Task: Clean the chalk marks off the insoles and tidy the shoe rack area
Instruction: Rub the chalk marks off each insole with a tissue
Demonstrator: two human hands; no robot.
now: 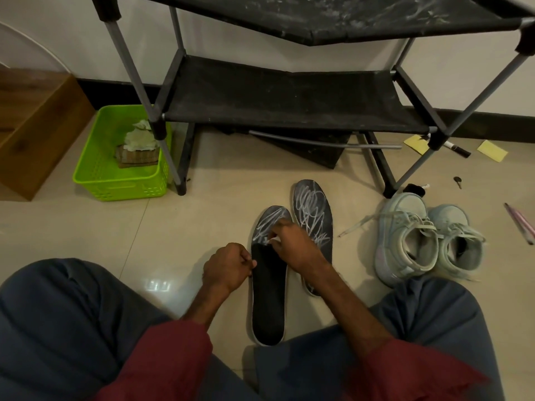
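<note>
Right hand (292,246) pinches white wipe (275,241) on left insole (267,299), chalk (267,224) just frame-up along its length; left hand (228,269) pinches its edge.

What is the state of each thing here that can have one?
Near insole: heel half wiped clean, toe half chalked.
Far insole: chalk scribbles all over.
Left hand: holds the near insole's edge.
Right hand: pinches a white wipe on the near insole.
Shoe rack: shelves chalk-dusty.
Sneakers: laces loose.
Green basket: holds crumpled tissues.
</note>
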